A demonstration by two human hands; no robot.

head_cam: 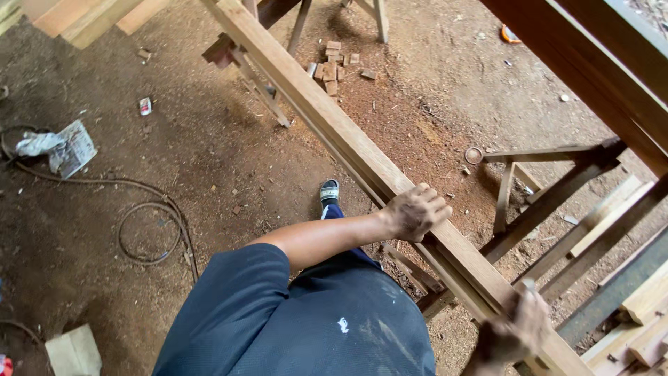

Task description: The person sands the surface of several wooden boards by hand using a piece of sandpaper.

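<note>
- The long wooden beam [348,139] runs from 11 o'clock to 5 o'clock and bars any straight pass across the middle; the left hand [416,211] lies on its top face, the right hand [515,334] grips it near 5 o'clock.
- At 8 to 10 o'clock the dirt floor [229,174] is open, broken only by a looped cable [149,209] and crumpled paper [66,147].
- At 12 o'clock small wood offcuts [332,64] lie among trestle legs.
- At 3 o'clock a sawhorse [550,174] with slanting legs fills the gap beside the beam.
- At 1 to 2 o'clock a heavy timber frame [591,69] closes that side.
- At 4 o'clock stacked planks [626,278] crowd the corner.
</note>
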